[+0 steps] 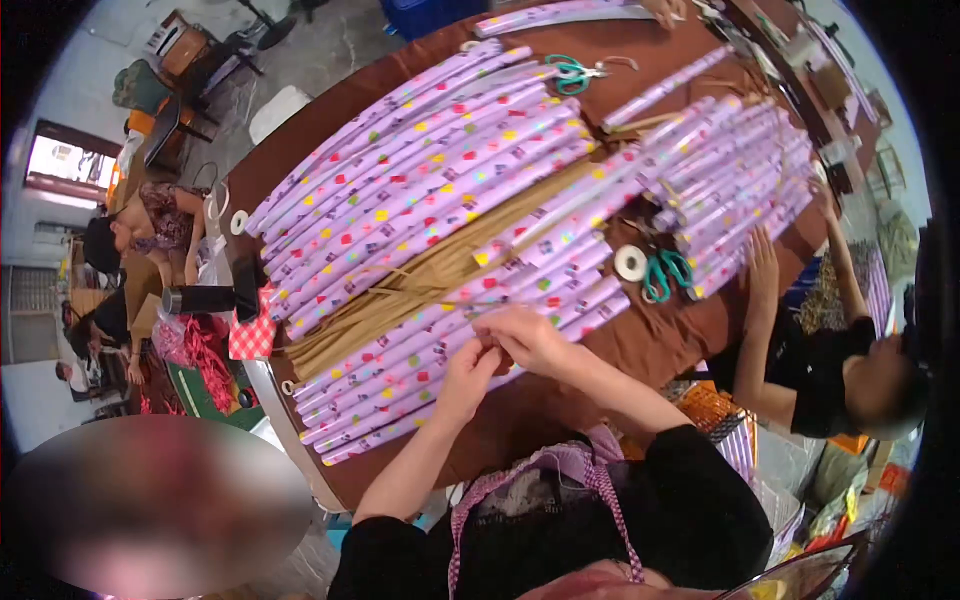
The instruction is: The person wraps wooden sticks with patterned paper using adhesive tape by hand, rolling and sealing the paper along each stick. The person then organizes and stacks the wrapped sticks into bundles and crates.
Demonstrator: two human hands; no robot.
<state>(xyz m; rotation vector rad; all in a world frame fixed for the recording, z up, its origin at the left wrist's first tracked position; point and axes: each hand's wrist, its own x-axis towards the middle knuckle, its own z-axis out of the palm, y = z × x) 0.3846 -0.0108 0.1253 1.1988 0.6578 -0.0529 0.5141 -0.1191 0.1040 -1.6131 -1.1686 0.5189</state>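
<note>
My left hand [468, 376] and my right hand [528, 340] meet above the near edge of the table, fingertips pinched together. What they pinch, if anything, is too small and covered to make out. Just beneath and beyond them lies a row of lilac patterned paper rolls [375, 385]. A bundle of long brown strips [400, 300] runs diagonally behind that row. To the right of my hands are a white tape roll [630, 264] and green-handled scissors [668, 275].
A larger stack of lilac rolls [420, 150] covers the far left, with more rolls [735, 185] at right. Other scissors [572, 76] lie at the back of the brown-covered table [400, 75]. A co-worker's hand [762, 265] rests near the right-hand rolls; another hand [665, 10] is at the far edge.
</note>
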